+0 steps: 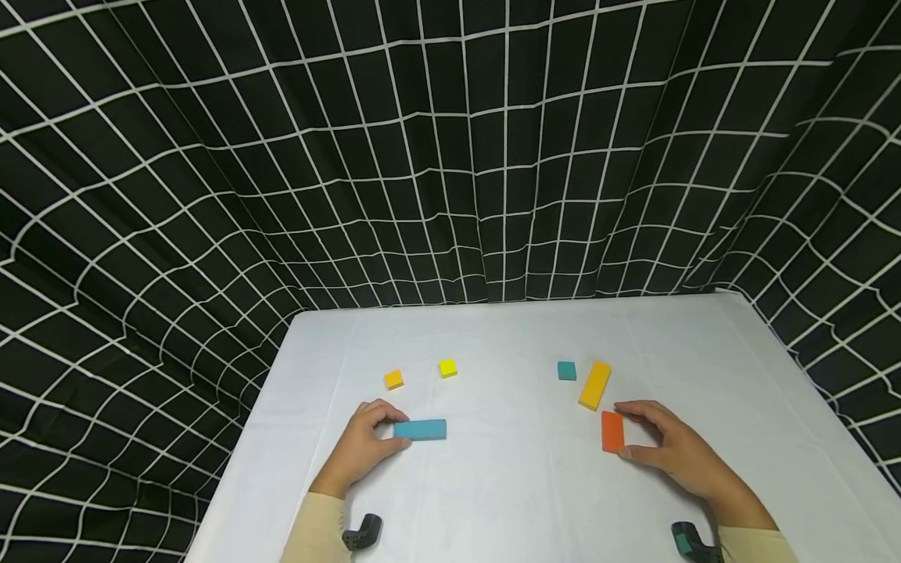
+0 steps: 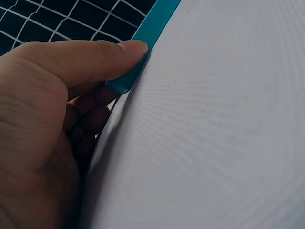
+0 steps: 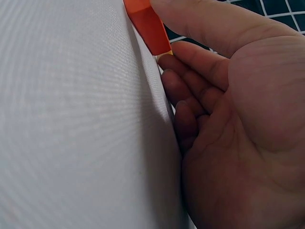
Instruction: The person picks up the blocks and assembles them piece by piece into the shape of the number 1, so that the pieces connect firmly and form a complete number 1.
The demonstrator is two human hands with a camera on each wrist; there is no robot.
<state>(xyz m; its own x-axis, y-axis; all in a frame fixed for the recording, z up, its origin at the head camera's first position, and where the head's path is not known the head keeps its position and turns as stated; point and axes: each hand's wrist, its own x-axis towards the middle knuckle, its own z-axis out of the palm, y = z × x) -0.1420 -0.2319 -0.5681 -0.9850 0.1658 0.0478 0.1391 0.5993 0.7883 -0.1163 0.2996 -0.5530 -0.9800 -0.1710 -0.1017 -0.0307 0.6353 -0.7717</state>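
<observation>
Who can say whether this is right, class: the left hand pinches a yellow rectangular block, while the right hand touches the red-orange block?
The colour is wrong: the left hand pinches a blue rectangular block, as the head view shows. The right hand does touch the red-orange block.

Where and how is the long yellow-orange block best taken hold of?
Probably from above at mid-length, with the right hand pinching its two long sides. The long yellow-orange block lies flat and slanted, narrow across; its ends look more crowded, with the teal block and red block close by.
</observation>
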